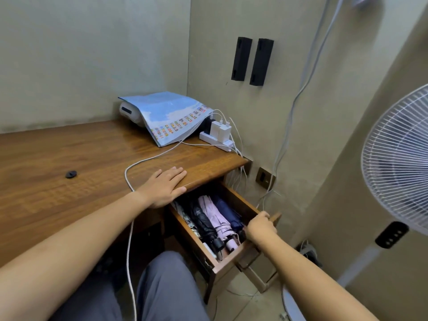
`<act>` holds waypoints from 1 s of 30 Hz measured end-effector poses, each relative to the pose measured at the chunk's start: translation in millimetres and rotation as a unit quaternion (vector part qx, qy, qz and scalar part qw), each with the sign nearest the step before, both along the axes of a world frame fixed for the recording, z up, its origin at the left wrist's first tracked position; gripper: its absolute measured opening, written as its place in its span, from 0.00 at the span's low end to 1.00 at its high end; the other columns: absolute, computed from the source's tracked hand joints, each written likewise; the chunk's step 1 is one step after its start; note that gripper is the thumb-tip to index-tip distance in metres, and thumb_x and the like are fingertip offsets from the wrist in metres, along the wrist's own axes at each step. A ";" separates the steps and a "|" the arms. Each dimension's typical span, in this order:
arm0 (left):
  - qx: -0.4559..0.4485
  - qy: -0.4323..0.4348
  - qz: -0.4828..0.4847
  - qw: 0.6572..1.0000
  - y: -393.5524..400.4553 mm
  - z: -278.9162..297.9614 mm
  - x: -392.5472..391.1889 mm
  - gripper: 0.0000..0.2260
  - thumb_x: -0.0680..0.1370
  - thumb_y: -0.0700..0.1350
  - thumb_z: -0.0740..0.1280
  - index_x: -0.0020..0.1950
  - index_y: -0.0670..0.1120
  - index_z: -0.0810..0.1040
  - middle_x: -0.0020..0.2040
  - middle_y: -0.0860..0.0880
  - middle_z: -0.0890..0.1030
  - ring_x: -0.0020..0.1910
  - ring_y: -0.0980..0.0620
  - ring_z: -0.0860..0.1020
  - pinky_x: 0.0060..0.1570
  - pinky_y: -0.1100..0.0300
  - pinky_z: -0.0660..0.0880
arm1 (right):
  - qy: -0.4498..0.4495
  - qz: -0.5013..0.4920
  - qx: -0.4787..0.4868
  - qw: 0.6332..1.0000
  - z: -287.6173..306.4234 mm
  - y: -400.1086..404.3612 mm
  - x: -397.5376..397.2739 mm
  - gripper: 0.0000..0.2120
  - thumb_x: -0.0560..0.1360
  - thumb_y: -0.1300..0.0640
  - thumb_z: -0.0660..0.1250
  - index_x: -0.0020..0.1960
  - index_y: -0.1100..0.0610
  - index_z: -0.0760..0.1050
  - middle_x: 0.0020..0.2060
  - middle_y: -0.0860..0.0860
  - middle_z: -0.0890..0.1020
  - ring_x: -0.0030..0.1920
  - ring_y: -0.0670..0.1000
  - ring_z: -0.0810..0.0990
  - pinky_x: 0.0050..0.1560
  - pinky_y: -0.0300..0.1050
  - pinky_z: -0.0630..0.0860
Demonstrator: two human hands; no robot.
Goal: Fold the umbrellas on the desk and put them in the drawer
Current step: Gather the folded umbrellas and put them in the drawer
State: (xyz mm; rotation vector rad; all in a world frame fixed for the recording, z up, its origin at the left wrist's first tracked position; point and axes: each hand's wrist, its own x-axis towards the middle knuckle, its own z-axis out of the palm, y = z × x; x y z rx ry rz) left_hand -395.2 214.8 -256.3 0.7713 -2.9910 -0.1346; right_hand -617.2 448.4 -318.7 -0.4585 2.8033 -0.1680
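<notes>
1. Bare beige walls meet in a corner here, with a wooden desk [69, 154] pushed into it and a white standing fan [398, 158] at three o'clock
2. Up at twelve o'clock on the desk, a blue map sheet [171, 117] drapes over a white device [129, 112], and just beside it a white power strip [216, 140] carries white chargers [220, 129]
3. A white cable [129, 228] loops across the desktop and drops off the front edge
4. A small black object [71, 174] sits alone at nine o'clock
5. Left hand [165, 187] lies flat on the desk edge, fingers straight and together, gripping nothing
6. The drawer [222, 262] stands pulled out below it
7. Inside, folded umbrellas side by side: patterned umbrella [185, 216], black umbrella [203, 222], pink umbrella [218, 218], navy umbrella [228, 212]
8. Right hand [260, 228] is at the drawer's far right corner, fingers curled over the rim
</notes>
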 end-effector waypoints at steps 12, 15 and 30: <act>0.021 0.036 -0.009 0.999 -3.8 -5.7 2.5 0.47 0.70 0.76 0.30 0.84 0.55 0.49 0.84 0.56 0.50 0.82 0.58 0.44 0.80 0.51 0.41 | -0.031 0.030 -0.292 0.956 -13.0 -51.2 36.3 0.42 0.83 0.46 0.58 0.81 0.49 0.29 0.67 0.64 0.74 0.60 0.64 0.79 0.56 0.54 0.74; 0.029 0.042 -0.011 0.999 -5.7 -8.1 2.2 0.45 0.72 0.75 0.31 0.84 0.56 0.50 0.84 0.58 0.49 0.82 0.60 0.44 0.79 0.51 0.41 | -0.045 -0.022 -0.331 0.942 -11.0 -70.0 46.3 0.45 0.82 0.47 0.61 0.81 0.52 0.28 0.71 0.65 0.70 0.62 0.66 0.78 0.57 0.54 0.74; -0.014 0.030 -0.076 0.997 -46.0 3.6 7.8 0.32 0.78 0.67 0.35 0.81 0.66 0.57 0.83 0.60 0.51 0.82 0.59 0.47 0.80 0.53 0.43 | -0.167 0.097 -0.328 0.925 -25.3 -156.4 54.0 0.39 0.85 0.47 0.56 0.82 0.59 0.33 0.78 0.65 0.59 0.71 0.67 0.71 0.68 0.55 0.70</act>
